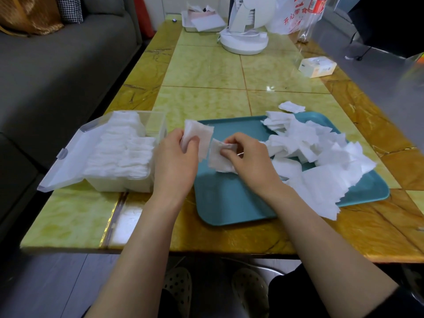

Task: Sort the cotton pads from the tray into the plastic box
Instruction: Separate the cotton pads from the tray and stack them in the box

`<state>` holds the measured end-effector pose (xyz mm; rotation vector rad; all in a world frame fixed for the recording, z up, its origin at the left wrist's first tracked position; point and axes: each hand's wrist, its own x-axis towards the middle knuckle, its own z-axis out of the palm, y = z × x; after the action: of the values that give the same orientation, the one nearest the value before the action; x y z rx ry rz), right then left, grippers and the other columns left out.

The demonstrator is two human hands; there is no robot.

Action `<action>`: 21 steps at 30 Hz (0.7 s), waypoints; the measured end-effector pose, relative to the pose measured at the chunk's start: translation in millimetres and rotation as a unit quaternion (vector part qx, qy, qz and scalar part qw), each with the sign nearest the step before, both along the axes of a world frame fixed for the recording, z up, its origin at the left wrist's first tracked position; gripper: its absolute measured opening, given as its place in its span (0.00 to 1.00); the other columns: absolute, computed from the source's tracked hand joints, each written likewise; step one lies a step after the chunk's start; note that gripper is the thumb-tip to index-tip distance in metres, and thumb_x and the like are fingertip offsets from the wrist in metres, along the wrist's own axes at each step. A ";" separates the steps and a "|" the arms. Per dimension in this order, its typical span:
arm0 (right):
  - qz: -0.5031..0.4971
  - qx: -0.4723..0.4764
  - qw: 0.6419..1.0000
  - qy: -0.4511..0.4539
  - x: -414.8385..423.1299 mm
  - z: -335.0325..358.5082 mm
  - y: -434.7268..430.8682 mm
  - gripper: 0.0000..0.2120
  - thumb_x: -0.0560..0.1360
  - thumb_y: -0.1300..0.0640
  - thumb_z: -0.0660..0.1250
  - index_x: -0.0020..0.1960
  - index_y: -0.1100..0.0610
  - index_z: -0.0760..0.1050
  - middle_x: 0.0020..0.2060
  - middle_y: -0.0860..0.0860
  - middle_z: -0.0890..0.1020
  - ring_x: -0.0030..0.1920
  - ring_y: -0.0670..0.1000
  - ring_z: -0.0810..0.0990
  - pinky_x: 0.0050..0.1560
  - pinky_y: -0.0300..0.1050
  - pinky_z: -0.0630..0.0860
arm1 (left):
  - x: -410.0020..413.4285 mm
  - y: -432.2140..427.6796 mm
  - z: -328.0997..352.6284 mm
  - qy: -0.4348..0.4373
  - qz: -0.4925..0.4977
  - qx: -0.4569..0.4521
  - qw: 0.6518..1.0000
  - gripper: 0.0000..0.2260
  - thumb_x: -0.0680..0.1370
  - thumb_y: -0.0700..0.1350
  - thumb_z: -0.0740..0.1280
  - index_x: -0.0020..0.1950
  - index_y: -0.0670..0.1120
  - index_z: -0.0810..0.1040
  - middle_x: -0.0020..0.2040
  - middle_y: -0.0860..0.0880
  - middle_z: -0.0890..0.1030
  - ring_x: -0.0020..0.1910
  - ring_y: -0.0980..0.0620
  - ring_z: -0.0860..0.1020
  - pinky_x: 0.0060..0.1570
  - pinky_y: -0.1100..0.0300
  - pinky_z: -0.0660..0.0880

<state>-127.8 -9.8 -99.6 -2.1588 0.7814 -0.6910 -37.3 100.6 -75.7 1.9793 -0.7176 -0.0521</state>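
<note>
Thin, white, square cotton pads (pixel 321 152) lie heaped at the 3 o'clock side of the teal tray (pixel 229 203); others stand packed in rows in the clear plastic box (pixel 128 180) at its 9 o'clock on the worktop (pixel 206 72). Above the tray's 10 o'clock corner, the left hand (pixel 176 164) and right hand (pixel 250 157) each pinch one pad, fingers curled.

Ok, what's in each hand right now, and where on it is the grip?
Left hand pinches a cotton pad at its lower left edge; right hand pinches another pad by its upper right edge.
</note>
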 end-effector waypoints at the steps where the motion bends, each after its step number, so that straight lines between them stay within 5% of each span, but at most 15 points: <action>1: -0.001 0.037 0.999 -0.034 -0.4 4.7 0.5 0.03 0.74 0.61 0.68 0.45 0.54 0.76 0.38 0.46 0.78 0.38 0.45 0.75 0.41 0.30 0.70 | 0.9 -0.5 -0.7 0.001 0.002 0.000 1.000 0.14 0.79 0.42 0.62 0.33 0.44 0.64 0.30 0.50 0.65 0.29 0.53 0.63 0.28 0.65 0.61; 5: 0.052 0.232 0.955 -0.180 -9.6 27.1 5.2 0.04 0.75 0.64 0.66 0.46 0.56 0.76 0.39 0.49 0.81 0.40 0.44 0.80 0.45 0.38 0.78 | 5.7 -3.4 -5.0 0.051 0.003 -0.023 0.998 0.10 0.78 0.41 0.61 0.38 0.39 0.70 0.31 0.49 0.68 0.32 0.50 0.66 0.31 0.58 0.61; 8: 0.132 0.305 0.921 -0.202 -15.8 36.9 9.6 0.04 0.76 0.65 0.65 0.46 0.58 0.76 0.36 0.47 0.83 0.38 0.43 0.81 0.42 0.36 0.78 | 2.7 -4.6 -4.7 0.067 -0.015 -0.030 0.997 0.11 0.78 0.42 0.63 0.37 0.40 0.71 0.30 0.50 0.70 0.30 0.56 0.66 0.27 0.65 0.60; 10: 0.153 0.307 0.921 -0.183 -14.8 37.0 12.9 0.05 0.75 0.66 0.65 0.44 0.57 0.76 0.35 0.48 0.83 0.37 0.43 0.81 0.39 0.37 0.78 | -1.3 -6.0 -4.7 0.108 -0.070 -0.040 0.991 0.11 0.76 0.47 0.66 0.41 0.39 0.75 0.34 0.46 0.77 0.34 0.59 0.71 0.34 0.65 0.66; 14: 0.107 0.239 0.954 -0.142 -12.5 31.2 11.3 0.04 0.74 0.65 0.68 0.44 0.58 0.76 0.36 0.50 0.81 0.34 0.41 0.79 0.34 0.36 0.77 | -4.9 -8.5 -5.1 0.168 -0.114 -0.045 0.978 0.16 0.71 0.50 0.64 0.48 0.37 0.79 0.44 0.38 0.82 0.40 0.52 0.74 0.43 0.47 0.75; 21: 0.048 0.152 0.980 -0.119 -14.4 27.7 4.6 0.11 0.71 0.63 0.71 0.39 0.49 0.75 0.34 0.46 0.78 0.31 0.39 0.75 0.31 0.34 0.74 | -6.6 -10.9 -6.5 0.160 -0.144 -0.045 0.976 0.21 0.76 0.53 0.59 0.46 0.33 0.76 0.38 0.41 0.76 0.38 0.53 0.71 0.41 0.53 0.67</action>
<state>-142.2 -5.2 -71.9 -1.7870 0.6066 -0.7145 -43.9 89.7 -82.2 1.7151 -0.7722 -0.4931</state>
